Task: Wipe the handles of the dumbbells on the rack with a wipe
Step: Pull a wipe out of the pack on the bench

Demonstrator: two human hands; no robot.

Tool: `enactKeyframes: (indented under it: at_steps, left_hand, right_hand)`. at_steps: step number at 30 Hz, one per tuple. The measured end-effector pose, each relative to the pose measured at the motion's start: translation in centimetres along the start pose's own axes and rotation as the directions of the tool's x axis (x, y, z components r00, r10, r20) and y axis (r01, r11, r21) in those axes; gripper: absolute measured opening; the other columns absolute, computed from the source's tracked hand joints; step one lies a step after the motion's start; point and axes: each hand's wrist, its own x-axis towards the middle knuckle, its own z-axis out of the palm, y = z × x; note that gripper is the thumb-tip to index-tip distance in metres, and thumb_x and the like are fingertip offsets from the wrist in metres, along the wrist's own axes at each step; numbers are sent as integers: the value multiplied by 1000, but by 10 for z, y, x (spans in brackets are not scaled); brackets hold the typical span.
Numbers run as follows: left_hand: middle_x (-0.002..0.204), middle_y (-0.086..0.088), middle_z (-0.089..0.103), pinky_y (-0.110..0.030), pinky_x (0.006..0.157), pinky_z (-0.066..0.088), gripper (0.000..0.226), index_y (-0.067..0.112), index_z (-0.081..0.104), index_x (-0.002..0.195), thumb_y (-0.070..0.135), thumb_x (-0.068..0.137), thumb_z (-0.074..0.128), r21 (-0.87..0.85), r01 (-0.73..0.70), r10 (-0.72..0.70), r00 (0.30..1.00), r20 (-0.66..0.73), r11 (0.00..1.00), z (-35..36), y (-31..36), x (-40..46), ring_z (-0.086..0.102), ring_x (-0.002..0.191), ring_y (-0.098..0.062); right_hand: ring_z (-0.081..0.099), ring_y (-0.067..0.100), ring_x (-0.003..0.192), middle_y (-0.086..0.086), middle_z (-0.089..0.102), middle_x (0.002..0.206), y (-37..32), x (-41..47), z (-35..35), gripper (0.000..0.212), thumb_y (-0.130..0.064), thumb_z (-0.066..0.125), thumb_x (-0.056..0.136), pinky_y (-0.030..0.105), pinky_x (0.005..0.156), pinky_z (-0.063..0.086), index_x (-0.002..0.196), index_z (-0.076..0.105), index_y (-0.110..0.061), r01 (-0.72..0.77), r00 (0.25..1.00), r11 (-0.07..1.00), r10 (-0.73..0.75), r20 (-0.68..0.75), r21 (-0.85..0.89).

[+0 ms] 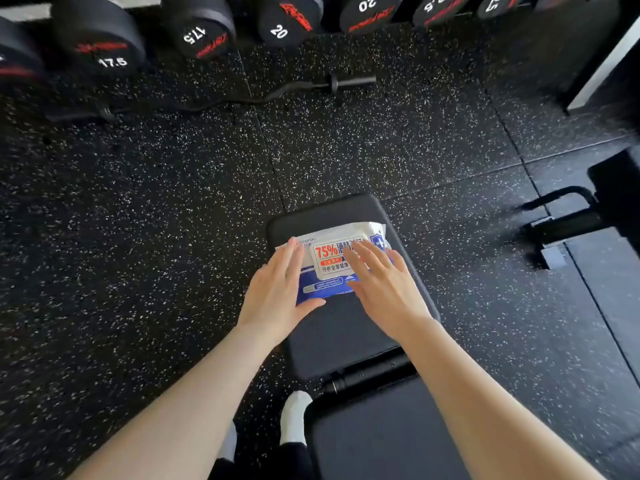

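White and blue soft plastic pack of wet wipes [334, 258], printed "75%" in red on its white lid label: flat on the far end of the black padded bench surface [325, 337], lid label facing up.

Left hand [277, 292]: palm down over the left end of the pack, fingers straight and close together, thumb spread toward the near blue edge. Grip wide, nothing clasped; contact with the pack probable but not certain.

Right hand [384, 285]: palm down over the right half of the pack, fingers straight and slightly fanned, fingertips [356, 249] over the lid label. Grip wide, nothing clasped.

Both bare forearms: extended from the lower frame edge, converging on the pack.

Row of black round-headed dumbbells [199, 31] with red logos and white numerals: along the top edge, well apart from the pack. Legible markings: 17.5, 20, 22.5. Handles hidden from this view.

Black curl bar [242, 98]: flat on the black rubber floor with white speckles [138, 220], just below the dumbbells.

White sock [294, 419]: on the floor beside the near left edge of the bench.

Black metal frame [568, 216]: at right.
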Motion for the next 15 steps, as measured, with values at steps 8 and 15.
enactKeyframes:
  at_steps: [8, 15]
  left_hand:
    - [158, -10, 21, -38, 104, 41, 90, 5, 23, 150, 51, 84, 62, -24, -10, 7, 994, -107, 1000, 21, -8, 0, 30, 141, -25]
    - [157, -7, 25, -39, 105, 41, 83, 7, 32, 147, 47, 82, 66, -127, -10, -7, 991, -131, 992, 23, -10, 2, 30, 140, -24]
  right_hand:
    - [58, 28, 114, 11, 62, 120, 16, 21, 6, 53, -28, 78, 73, 48, 93, 48, 121, 60, -11, 203, 977, 975, -207, -44, -93]
    - [63, 26, 94, 4, 69, 104, 23, 33, -1, 36, -32, 43, 91, 39, 88, 45, 107, 68, -12, 244, 968, 968, -240, -78, 50]
